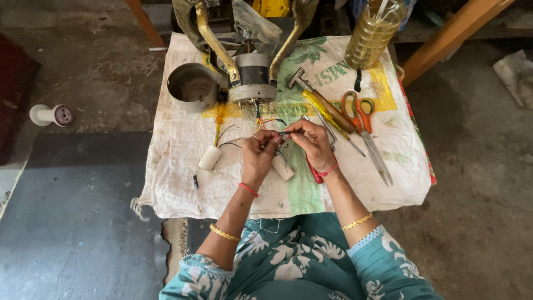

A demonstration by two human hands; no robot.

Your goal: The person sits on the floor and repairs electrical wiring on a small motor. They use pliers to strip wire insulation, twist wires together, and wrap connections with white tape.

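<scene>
My left hand (259,154) and my right hand (311,141) meet over a white woven sack (177,183), pinching thin coloured wires (282,133) between their fingertips. The wires run up to a small grey electric motor (252,78) held in a brass-coloured frame at the sack's far edge. A white cylindrical capacitor (283,168) lies just under my hands, partly hidden. A second white capacitor (210,158) rests left of my left hand, with black leads.
A metal cup (193,86) stands at the back left. A hammer (319,99), a yellow screwdriver (327,115) and orange scissors (363,125) lie to the right. A bottle of yellow liquid (371,34) stands behind. A white spool (53,115) lies on the floor at left.
</scene>
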